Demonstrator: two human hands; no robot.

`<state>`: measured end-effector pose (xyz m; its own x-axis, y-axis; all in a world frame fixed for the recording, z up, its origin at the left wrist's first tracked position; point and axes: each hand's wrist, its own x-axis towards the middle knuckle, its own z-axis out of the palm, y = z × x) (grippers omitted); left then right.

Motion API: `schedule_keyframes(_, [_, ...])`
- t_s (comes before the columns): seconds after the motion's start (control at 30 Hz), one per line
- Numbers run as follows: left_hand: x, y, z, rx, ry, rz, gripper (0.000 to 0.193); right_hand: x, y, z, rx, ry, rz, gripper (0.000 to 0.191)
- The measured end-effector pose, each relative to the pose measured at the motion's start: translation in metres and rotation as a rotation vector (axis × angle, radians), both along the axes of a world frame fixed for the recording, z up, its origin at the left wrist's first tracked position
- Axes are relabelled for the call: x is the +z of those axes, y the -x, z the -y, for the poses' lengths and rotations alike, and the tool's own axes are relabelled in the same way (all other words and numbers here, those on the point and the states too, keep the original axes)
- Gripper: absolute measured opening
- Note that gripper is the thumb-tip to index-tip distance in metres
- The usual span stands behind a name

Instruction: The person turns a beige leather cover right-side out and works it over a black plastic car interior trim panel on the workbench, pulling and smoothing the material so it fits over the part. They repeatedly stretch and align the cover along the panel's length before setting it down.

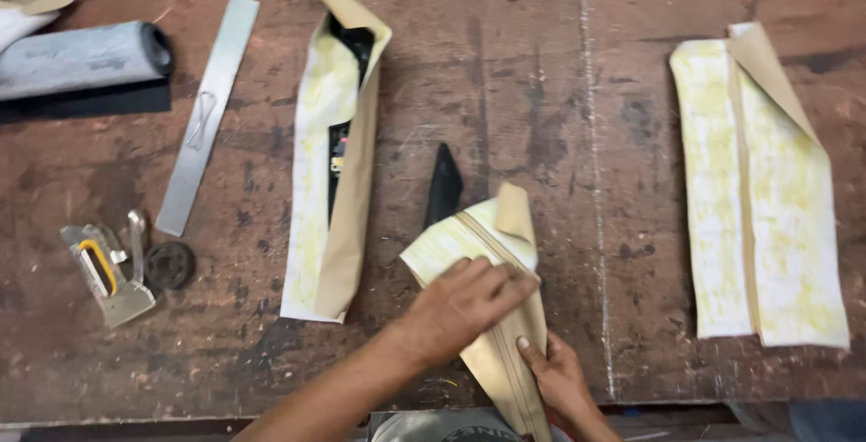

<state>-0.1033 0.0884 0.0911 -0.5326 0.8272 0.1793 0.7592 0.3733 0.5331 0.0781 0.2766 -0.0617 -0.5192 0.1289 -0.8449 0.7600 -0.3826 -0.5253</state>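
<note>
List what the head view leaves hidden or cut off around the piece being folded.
- Black strip: its lower part is hidden inside the tan wrap.
- Tan wrap: lower end cut off by the bottom edge.
- Right hand: palm side hidden against the wrap.
- Left hand: covers the fold beneath.
- Grey roll: cut off at the left edge.

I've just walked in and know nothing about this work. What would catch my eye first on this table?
Two hands, the left hand and right hand, press a tan piece with a zipper at the near edge of the worn wooden table. Beside it lie two similar pieces smeared with yellow glue: a folded piece to the left and an open piece at far right. A staple gun sits at the left.
</note>
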Motion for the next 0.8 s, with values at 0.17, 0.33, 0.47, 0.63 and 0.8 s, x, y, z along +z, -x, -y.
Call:
schedule_keyframes(0.17, [-0.017,-0.003,0.008,0.077,-0.082,-0.018,0.061,-0.009,0.001,-0.001,0.008,-0.002,-0.101,0.035])
schedule_keyframes(0.33, [-0.047,0.088,0.028,0.463,0.034,-0.247,0.051,0.000,0.004,0.002,-0.038,-0.010,-0.019,0.036])
schedule_keyframes(0.47, [-0.089,0.181,0.045,0.749,0.026,0.282,0.041,0.010,0.010,0.005,0.006,-0.023,-0.026,0.036])
schedule_keyframes(0.63, [-0.115,0.207,0.038,0.673,0.164,0.799,0.075,0.016,0.014,0.006,0.012,-0.010,-0.004,0.034])
schedule_keyframes(0.8, [-0.109,0.195,0.037,0.693,0.117,0.801,0.070,0.017,0.014,0.007,0.009,-0.024,-0.075,0.033])
